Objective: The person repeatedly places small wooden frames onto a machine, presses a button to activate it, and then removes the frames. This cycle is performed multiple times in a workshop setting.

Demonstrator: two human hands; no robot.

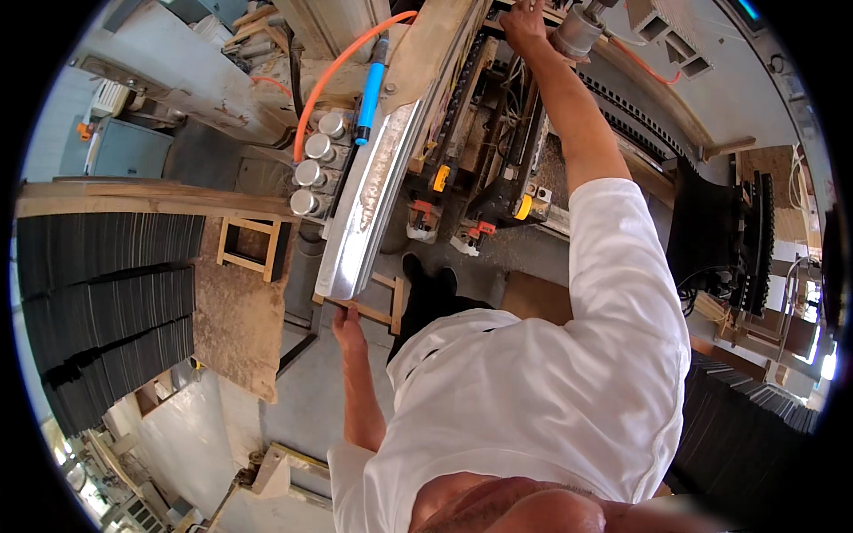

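Observation:
My left hand (348, 329) is closed on the edge of a wooden frame (396, 306), just below the near end of a shiny metal rail (362, 213). The rail hides part of that frame. Stretched far ahead, my right hand (524, 25) is at the top of the machine (498, 160), beside a metal cylinder (577, 34). Its fingers are bent together, and what they hold, if anything, cannot be made out. A blue air gun-like tube (370, 98) and an orange hose (333, 67) lie along the rail, next to several round metal knobs (309, 172).
Stacks of dark thin strips (115, 293) stand at the left, beside a particle board (235, 311) bearing another small wooden frame (251, 249). More dark stacks (737, 426) are at the right. A black cable chain (755, 240) hangs near the machine's right side.

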